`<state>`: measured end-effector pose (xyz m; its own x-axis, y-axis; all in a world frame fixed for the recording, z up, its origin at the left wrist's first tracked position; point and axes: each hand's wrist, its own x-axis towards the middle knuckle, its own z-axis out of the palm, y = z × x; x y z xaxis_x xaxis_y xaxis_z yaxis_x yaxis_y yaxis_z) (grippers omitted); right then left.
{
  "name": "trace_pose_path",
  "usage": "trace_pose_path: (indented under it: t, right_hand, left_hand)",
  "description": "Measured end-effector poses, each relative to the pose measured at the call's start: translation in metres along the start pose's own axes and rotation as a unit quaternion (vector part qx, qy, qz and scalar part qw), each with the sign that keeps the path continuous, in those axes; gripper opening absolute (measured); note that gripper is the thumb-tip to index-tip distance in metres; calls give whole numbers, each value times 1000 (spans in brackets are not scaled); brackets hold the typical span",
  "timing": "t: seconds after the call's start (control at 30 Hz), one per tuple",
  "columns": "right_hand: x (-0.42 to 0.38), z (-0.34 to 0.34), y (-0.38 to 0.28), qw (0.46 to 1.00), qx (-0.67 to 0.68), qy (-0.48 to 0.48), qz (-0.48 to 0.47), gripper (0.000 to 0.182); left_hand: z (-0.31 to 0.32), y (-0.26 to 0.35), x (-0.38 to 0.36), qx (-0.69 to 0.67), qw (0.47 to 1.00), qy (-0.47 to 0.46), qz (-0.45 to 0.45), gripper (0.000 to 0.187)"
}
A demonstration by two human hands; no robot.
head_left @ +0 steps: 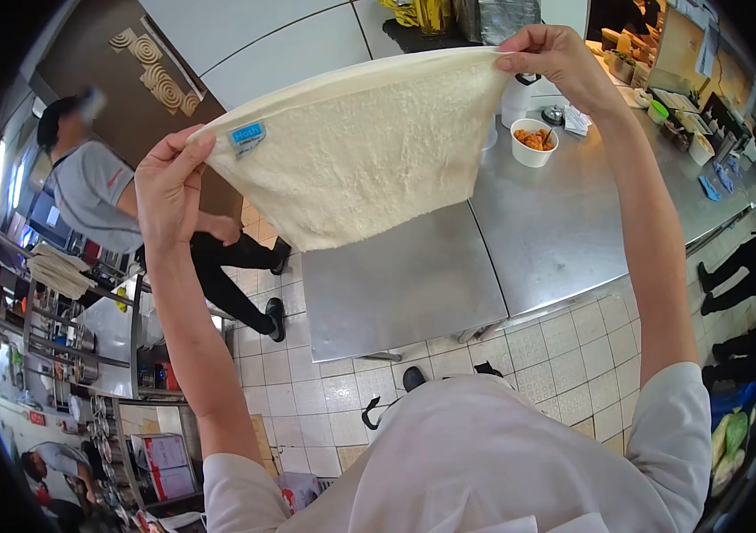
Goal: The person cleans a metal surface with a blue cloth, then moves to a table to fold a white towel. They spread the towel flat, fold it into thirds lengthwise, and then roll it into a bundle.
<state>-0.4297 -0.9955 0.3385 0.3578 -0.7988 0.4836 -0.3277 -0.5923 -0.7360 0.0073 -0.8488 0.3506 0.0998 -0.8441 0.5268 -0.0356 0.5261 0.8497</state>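
Observation:
A cream-coloured cloth with a blue label near its left corner hangs stretched in the air over a steel table. My left hand pinches its upper left corner between thumb and fingers. At the upper right corner, my right hand grips the edge the same way. The cloth hangs down between both hands, its lower edge above the table. Below my right hand, a white bowl of orange-brown food stands on the steel surface.
A person in a grey shirt walks at the left, near a metal rack. White bottle and small dark-topped item stand behind the bowl. Blue cloths lie far right. Other people's legs show at the right.

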Motion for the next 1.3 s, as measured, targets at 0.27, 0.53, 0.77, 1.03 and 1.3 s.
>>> trace_pose_path:
  t: [0.27, 0.53, 0.77, 1.03, 1.3]
  right_hand:
    - [4, 2, 10, 1000, 21, -3, 14, 19]
    - [-17, 73, 51, 982, -155, -46, -93, 16]
    - [-23, 99, 55, 931, -241, -39, -271, 13]
    - [-34, 92, 44, 990, -128, -5, -63, 12]
    - [-43, 58, -9, 993, -115, 19, 2, 13]
  left_hand:
    - [-14, -8, 10, -13, 996, -52, -64, 11]
    - [9, -68, -20, 302, 952, -36, -44, 14]
    - [-26, -113, -17, 421, 907, -4, 6, 13]
    - [-19, -91, -23, 417, 908, 2, -33, 16]
    - [-12, -65, -29, 334, 942, 12, -18, 16]
